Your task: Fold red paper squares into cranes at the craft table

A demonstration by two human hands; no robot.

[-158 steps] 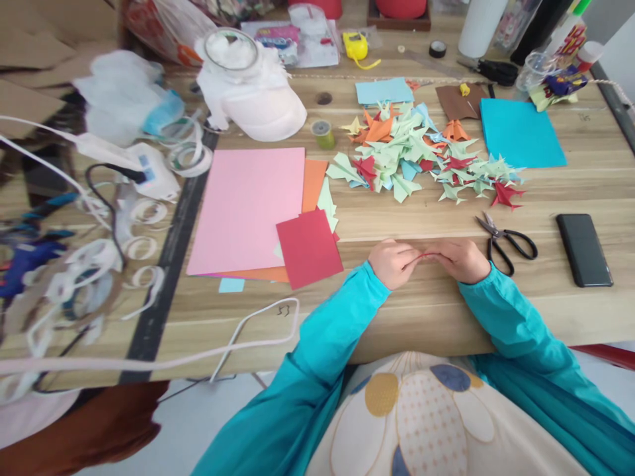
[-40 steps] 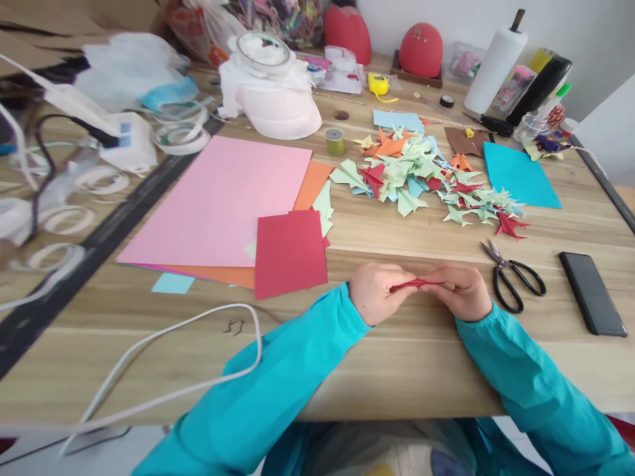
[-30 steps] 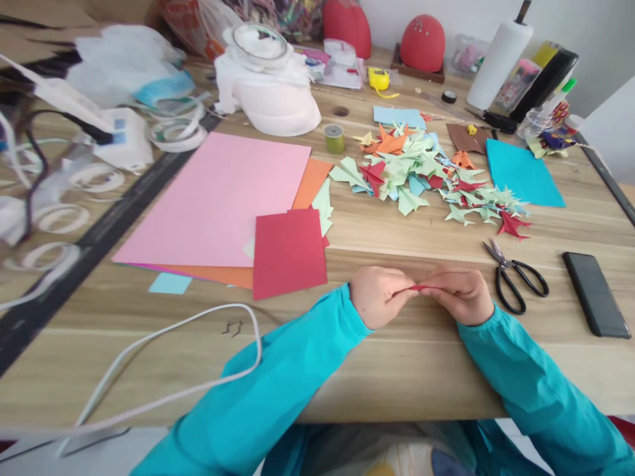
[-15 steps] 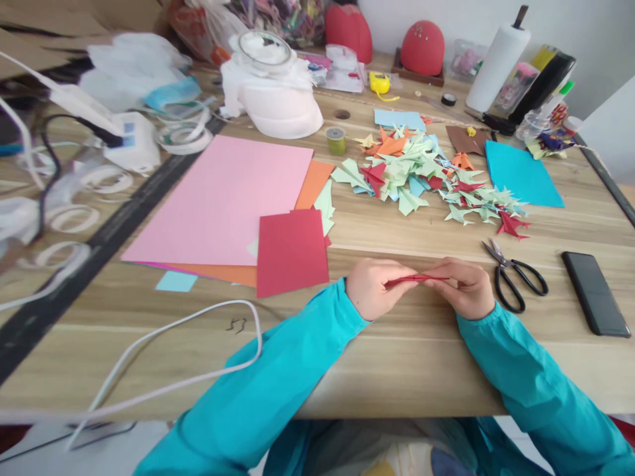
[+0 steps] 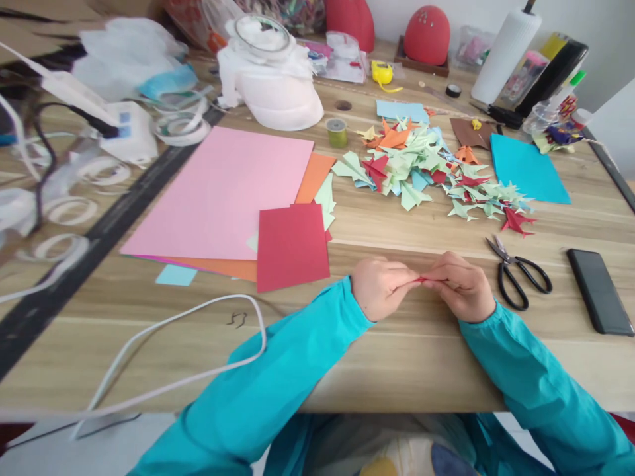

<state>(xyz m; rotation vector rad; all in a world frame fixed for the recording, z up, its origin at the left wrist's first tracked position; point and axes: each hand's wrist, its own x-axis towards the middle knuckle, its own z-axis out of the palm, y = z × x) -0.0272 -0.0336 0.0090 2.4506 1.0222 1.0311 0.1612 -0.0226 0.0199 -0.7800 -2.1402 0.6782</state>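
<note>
Over the front of the wooden table, my left hand (image 5: 383,285) and my right hand (image 5: 460,284) meet fingertip to fingertip. Both pinch a small piece of folded red paper (image 5: 421,279); only a thin bit of it shows between the fingers, and the rest is hidden. To the left of my left hand lies a stack of red paper squares (image 5: 292,248), partly over a large pink sheet (image 5: 233,192). Black-handled scissors (image 5: 516,271) rest just right of my right hand, blades partly apart. Beyond the hands spreads a pile of folded paper pieces (image 5: 411,165), mostly pale green, some red, orange and blue.
A black phone (image 5: 600,291) lies at the right. Blue paper (image 5: 528,168) and a green spool (image 5: 337,133) flank the pile. A white cable (image 5: 198,301) loops by my left sleeve. Further back stand a white cap (image 5: 278,99), a yellow tape measure (image 5: 381,73) and a red pincushion (image 5: 427,36).
My fingers have closed in further over the red paper, so less of it shows. Both hands stay in nearly the same place; the view has shifted slightly.
</note>
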